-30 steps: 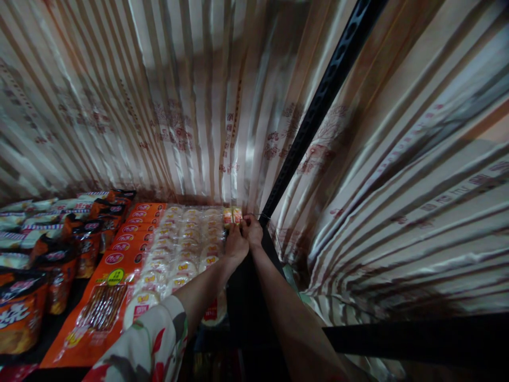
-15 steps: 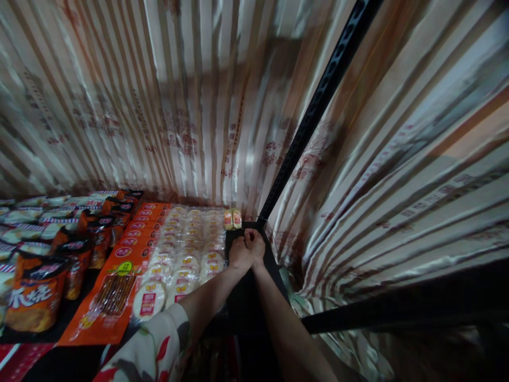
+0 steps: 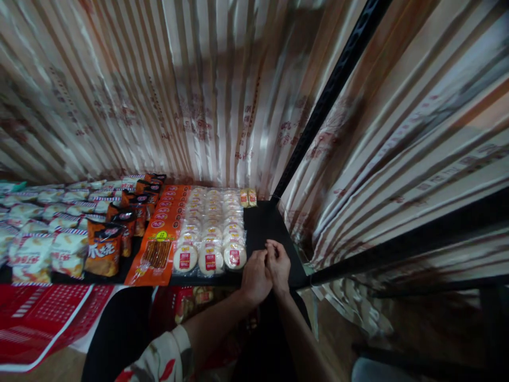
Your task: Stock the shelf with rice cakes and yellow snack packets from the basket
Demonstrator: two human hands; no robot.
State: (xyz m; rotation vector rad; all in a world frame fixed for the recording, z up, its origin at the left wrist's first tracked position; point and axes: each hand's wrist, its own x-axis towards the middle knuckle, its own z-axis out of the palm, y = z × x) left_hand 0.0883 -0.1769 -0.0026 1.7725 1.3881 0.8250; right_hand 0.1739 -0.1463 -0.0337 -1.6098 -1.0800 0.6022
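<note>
My left hand (image 3: 255, 276) and my right hand (image 3: 279, 266) are pressed together over the bare black shelf (image 3: 267, 228), near its front right corner. Both have their fingers curled in a pinch; what they hold, if anything, is too small to make out. Just left of my hands lie rows of round white rice cracker packs (image 3: 210, 233). Two small yellow-and-red packets (image 3: 248, 198) sit at the back of the shelf beside the crackers.
Long orange snack packs (image 3: 161, 233), dark orange bags (image 3: 104, 248) and pale bags (image 3: 35, 249) fill the shelf leftward. A black perforated upright (image 3: 330, 101) rises at the back right corner. Striped curtain (image 3: 199, 95) hangs behind and to the right. A red basket (image 3: 43, 313) sits lower left.
My hands have drawn back together from the rear corner by the upright to the shelf's front edge. The view has pulled back and shows more of the shelf and floor.
</note>
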